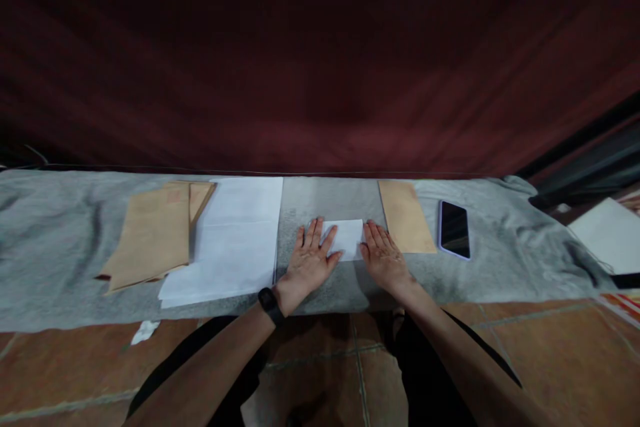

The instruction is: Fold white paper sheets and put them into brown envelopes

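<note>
Bare forearms [215, 363] reach over the desk's [325, 195] near edge, left hand [309, 260] spread flat, right hand [386, 259] flat too, basically bracketing this small white paper [349, 239] mid-desk, between big white sheets [237, 240] and some brown paper [407, 217].

Straight ahead of you at twelve o'clock, the small white paper rectangle [349, 239] lies flat on the grey cloth [327, 197]. It looks blank on top, its longer sides running roughly from nine to three o'clock; you can't make out whether it is folded.
</note>
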`<state>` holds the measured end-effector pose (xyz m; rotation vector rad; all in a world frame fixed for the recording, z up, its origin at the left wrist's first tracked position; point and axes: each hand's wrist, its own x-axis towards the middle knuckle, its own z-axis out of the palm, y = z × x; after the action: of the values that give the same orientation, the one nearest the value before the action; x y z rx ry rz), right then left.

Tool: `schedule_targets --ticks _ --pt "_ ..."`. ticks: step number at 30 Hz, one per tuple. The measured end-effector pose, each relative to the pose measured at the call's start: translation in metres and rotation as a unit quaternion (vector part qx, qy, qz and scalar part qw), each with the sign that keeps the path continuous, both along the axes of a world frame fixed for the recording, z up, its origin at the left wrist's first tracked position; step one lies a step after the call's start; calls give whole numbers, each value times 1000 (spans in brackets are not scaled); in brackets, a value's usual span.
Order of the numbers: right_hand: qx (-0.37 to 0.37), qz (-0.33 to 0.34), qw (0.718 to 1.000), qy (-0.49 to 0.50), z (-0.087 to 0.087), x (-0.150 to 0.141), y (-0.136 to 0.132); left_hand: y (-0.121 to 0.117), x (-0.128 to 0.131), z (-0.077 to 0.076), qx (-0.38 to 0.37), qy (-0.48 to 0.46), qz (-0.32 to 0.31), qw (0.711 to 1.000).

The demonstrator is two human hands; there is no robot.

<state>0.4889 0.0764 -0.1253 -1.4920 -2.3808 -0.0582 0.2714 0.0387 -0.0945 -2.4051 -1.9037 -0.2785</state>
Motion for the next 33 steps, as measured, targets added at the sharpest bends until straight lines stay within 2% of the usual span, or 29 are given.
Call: schedule_targets --ticks 5,8,13,26,33 --pt "-10 45 999 8 17 -17 -4 1 -2 -4 -2 1 -2 1000" --pt "-24 85 996 10 20 -30 -7 1 -2 -5 -3 4 -4 1000" --pt "-14 85 996 2 13 -36 -9 1 -8 -5 -7 9 -5 1000" --pt "-1 45 999 -15 2 -13 -1 -6 -31 -15 8 3 33 999" --pt "-6 49 999 1 -3 -6 2 -11 -27 -4 9 7 49 999"
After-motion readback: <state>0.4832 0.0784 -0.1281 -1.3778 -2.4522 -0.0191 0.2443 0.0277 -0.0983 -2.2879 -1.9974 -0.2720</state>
